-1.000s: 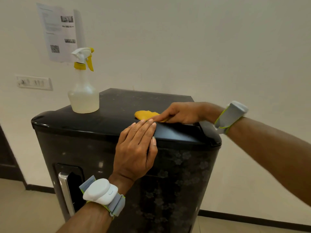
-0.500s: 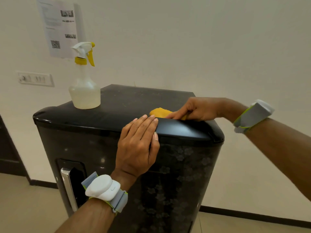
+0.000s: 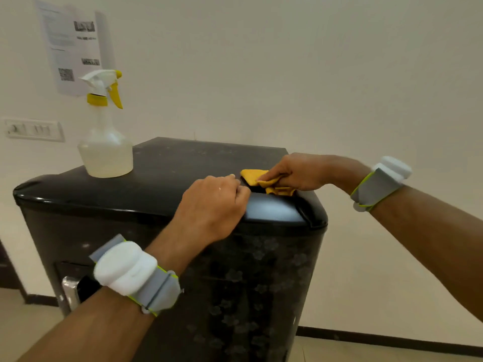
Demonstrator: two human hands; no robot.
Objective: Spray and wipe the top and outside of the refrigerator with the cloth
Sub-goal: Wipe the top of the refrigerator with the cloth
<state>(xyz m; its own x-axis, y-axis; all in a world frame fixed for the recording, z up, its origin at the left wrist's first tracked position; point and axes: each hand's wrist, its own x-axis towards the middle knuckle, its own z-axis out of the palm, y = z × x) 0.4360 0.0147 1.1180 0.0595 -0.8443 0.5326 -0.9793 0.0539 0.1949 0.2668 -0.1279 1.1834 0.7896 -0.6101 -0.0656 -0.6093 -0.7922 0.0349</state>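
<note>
glossy black refrigerator [image 3: 167, 194] with a faint flower print on its front stands upright. a clear plastic spray bottle [image 3: 105, 152] with a white-and-yellow trigger head stands upright on the fridge's top, by the left edge. a crumpled yellow cloth [image 3: 252, 176] lies on the top near the front right, gripped by the right hand [image 3: 300, 171].

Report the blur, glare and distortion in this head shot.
Head view: motion blur smears the left wristband and the print on the wall sheet; a soft glare patch lies on the glossy front top of the refrigerator; the wide-angle lens bows its front rim; the cloth looks fairly sharp.
</note>
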